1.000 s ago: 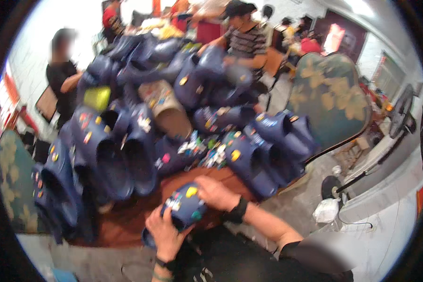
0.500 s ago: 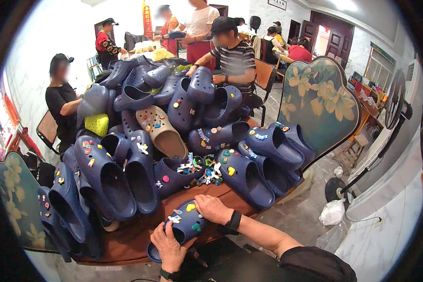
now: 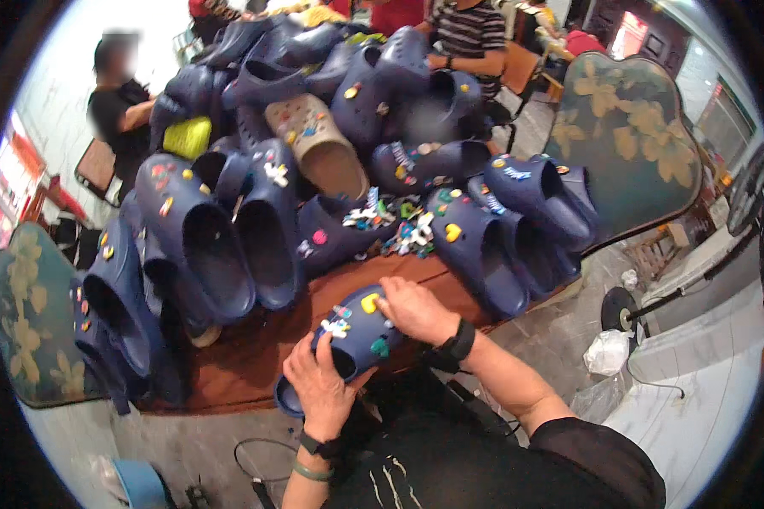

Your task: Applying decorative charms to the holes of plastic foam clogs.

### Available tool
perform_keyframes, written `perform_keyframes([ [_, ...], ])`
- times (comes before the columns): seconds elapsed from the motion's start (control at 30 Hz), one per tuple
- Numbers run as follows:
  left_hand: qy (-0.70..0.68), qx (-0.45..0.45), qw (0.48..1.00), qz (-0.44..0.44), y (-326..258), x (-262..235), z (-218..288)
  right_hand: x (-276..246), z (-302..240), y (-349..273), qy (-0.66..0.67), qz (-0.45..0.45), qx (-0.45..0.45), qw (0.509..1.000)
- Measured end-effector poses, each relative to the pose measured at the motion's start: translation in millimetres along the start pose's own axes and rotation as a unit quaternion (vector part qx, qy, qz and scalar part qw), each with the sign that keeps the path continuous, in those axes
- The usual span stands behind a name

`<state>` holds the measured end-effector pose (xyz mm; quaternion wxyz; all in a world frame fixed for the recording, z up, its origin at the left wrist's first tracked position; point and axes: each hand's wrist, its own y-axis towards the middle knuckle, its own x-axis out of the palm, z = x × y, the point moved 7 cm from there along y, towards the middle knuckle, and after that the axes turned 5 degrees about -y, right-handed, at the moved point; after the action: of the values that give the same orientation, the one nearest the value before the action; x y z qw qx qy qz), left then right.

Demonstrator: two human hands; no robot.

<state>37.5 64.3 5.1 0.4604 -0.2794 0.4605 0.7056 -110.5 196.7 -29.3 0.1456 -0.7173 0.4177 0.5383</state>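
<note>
A navy foam clog point(image 3: 358, 346) is between my two hands at the near edge of the table. My left hand point(image 3: 321, 383) is wrapped round its foot opening. My right hand point(image 3: 418, 312) grips the toe end, fingertips beside a yellow heart-shaped charm point(image 3: 369, 304). A white charm point(image 3: 335, 327) and a green charm point(image 3: 379, 347) also sit on the clog's upper. Just beyond lies a heap of small colourful charms point(image 3: 412, 231), next to a navy clog with a pink charm point(image 3: 318, 237). Whether my right fingers hold a charm is hidden.
Decorated navy clogs point(image 3: 216, 254) stand along the table's left, others point(image 3: 475, 246) on the right. Behind them rises a pile with a beige clog point(image 3: 323, 157) and a lime-green piece point(image 3: 187, 137). Co-workers sit beyond. A fan base point(image 3: 621, 310) and white bag point(image 3: 607, 352) are at right.
My view has tilted downward, so the whole scene sits higher and a blue bucket shows at lower left. Both hands keep their hold on the clog.
</note>
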Motion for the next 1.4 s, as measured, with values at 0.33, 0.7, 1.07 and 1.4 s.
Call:
perform_keyframes([
  [0.33,-0.003,-0.007,1.000,0.001,-2.5,0.6,-3.3,-0.2,-2.8,2.8,-0.029,-0.007,0.010,1.000],
  [0.7,-0.031,0.004,0.999,0.017,-1.6,-0.7,-5.1,-5.9,-2.7,-9.2,0.034,0.064,0.031,0.997],
  [1.07,-0.017,-0.005,1.000,0.006,-1.6,-0.3,-3.1,-0.8,13.2,-28.1,0.237,-0.003,-0.009,0.971],
  [1.4,-0.021,-0.014,1.000,0.009,2.0,1.1,-4.4,22.6,56.5,-7.1,0.335,0.102,0.174,0.920],
])
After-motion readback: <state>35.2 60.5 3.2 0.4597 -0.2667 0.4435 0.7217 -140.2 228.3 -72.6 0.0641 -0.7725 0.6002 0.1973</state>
